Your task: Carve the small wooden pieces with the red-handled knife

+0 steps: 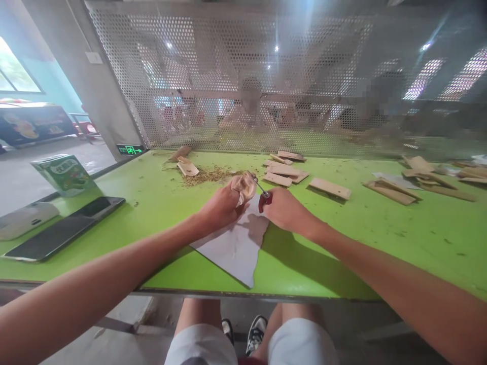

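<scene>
My left hand (220, 205) is closed round a pale wooden carving (246, 189) with a hollowed, curved shape. My right hand (286, 209) grips a carving tool (267, 196) with a dark red handle and a thin metal shaft. The shaft points left at the upper side of the wood; whether its tip touches the wood is too small to tell. Both hands are above a torn sheet of white paper (232, 251) on the green table (312, 266). Brown wood shavings (207, 175) lie scattered just behind my left hand.
Several flat wooden blanks (329, 188) lie behind and right of my hands. Two carved pieces (187, 166) sit at the back left. A phone (68, 228), a white device (28, 220) and a green box (63, 175) stand or lie at left. A perforated metal screen (213, 76) borders the back.
</scene>
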`<state>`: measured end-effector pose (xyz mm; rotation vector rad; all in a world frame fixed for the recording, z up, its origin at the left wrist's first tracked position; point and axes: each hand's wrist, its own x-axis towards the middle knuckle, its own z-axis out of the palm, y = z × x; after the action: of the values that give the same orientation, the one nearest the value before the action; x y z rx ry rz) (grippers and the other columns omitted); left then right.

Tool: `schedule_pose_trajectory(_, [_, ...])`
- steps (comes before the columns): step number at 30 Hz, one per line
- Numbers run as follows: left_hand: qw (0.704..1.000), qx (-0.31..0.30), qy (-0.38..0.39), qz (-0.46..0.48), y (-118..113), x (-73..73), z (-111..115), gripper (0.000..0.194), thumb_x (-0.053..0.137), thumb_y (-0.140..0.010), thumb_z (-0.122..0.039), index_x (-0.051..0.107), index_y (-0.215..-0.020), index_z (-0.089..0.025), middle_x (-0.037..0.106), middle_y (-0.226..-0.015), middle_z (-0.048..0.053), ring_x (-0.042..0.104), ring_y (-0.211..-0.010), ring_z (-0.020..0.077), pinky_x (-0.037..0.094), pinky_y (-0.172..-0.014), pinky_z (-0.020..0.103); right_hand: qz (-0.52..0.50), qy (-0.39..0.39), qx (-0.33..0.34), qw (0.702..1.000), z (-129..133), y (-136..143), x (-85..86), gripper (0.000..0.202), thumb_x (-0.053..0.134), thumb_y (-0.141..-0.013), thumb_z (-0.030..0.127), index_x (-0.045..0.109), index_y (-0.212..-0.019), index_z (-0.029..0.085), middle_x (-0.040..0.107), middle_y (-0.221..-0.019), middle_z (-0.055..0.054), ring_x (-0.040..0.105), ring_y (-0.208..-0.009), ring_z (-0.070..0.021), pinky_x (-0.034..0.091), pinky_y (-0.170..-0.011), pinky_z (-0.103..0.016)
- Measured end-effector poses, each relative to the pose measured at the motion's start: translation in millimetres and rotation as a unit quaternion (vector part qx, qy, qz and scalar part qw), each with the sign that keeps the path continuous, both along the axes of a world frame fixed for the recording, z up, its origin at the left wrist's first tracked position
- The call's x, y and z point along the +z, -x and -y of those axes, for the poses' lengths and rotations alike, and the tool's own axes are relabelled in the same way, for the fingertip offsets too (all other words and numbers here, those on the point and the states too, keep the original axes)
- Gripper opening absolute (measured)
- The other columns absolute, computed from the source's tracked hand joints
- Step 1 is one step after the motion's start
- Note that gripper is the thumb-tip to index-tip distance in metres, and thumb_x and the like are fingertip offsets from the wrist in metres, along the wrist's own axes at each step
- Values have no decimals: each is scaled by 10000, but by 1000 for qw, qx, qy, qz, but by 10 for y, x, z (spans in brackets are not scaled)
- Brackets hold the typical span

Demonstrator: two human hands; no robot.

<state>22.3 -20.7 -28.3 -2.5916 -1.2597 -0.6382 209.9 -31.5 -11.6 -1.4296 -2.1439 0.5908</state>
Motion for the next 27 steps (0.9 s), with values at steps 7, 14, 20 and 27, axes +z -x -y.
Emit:
schedule_pose_trajectory(7, [999,31,5,3,-21,-5,1,177,507,-870,-261,606,-778,-146,555,-807,77,566,-734,192,496,-694,299,24,-52,-34,998,36,-11,14,245,501,-632,73,348,-489,202,358,-438,19,244,-432,-84,184,-433,-275])
schedule_pose_trajectory(14, [997,74,27,-3,-67,-43,-18,341,468,-901,-327,549,-619,-152,505,-634,52,547,-646,185,454,-607,285,86,-71,-40,993,81,31,58,271,503,-658,44,350,-498,200,366,-433,13,267,-420,-85,195,-447,-276])
schedule_pose_trajectory(20, [997,73,19,-1,-95,-29,-20,259,456,-875,-240,593,-692,-119,524,-607,52,523,-566,161,429,-589,272,164,-132,-68,975,52,14,108,187,503,-673,51,462,-542,177,471,-487,-21,366,-453,-105,222,-485,-274])
schedule_pose_trajectory(27, [997,73,2,16,-38,-69,-45,219,445,-842,-172,586,-683,-117,559,-648,70,512,-537,147,413,-574,271,20,1,32,999,-32,-57,62,176,463,-642,77,613,-610,162,538,-544,-12,426,-491,-107,278,-472,-247])
